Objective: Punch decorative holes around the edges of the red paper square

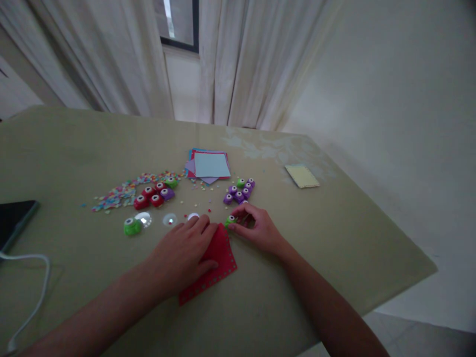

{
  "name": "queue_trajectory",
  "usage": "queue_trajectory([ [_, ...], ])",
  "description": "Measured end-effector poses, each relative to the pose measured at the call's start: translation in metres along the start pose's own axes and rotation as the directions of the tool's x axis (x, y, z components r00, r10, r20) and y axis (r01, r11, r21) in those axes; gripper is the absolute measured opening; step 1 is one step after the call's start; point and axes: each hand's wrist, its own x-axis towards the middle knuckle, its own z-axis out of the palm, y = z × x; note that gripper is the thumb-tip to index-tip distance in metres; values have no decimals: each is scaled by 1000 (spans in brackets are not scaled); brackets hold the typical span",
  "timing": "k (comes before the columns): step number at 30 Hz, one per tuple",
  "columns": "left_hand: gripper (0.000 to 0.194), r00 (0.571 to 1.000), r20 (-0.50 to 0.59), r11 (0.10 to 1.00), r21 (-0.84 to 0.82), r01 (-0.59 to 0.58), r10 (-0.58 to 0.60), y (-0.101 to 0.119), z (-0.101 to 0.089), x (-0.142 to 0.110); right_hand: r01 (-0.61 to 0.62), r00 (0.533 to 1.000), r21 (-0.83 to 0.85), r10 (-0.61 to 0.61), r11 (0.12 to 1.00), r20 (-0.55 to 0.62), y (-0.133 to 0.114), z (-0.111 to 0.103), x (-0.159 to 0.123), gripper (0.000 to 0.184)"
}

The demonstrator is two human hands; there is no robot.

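Red sheet [224,252]: pinned under loosely flattened left hand [184,253].
Gripping green punch [229,221] in right hand [257,228]; best held square to far corner.

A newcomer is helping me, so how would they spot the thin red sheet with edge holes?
Find the greenish table, near side. The thin red sheet lies under the left hand. Unlike the blue-topped stack of sheets farther back, it's partly hidden by that hand.
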Motion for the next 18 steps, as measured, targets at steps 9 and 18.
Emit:
queue_trajectory([
  [9,56,1000,-3,1000,2,-9,9,1,-1,0,0,1000,3,0,1000,-8,0,0,1,33],
  [18,58,1000,-9,1000,13,-18,18,3,0,0,5,1000,-16,-5,1000,11,0,-1,0,32],
])
